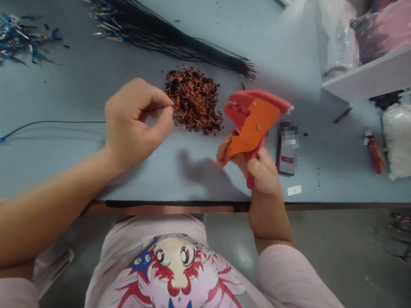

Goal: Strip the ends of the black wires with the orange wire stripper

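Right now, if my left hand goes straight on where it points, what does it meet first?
Most likely the copper scraps, though the left hand may pass above them; height is unclear.

Left hand (139, 121) hiding a stretch of black wire (42, 122), right hand (265, 172) covering part of the red-orange tool (256, 127), pixel blocks masking some of the phone (286, 158), top edge cropping the wire bundle (176, 39)!

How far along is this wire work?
Done: the heap of copper and black scraps suggests many wire ends already cut. In hand: the left hand pinches one black wire; the right hand holds the red-orange tool, clear of that wire. Remaining: probably that wire's end; whether the bundled wires are finished or waiting, I cannot tell.
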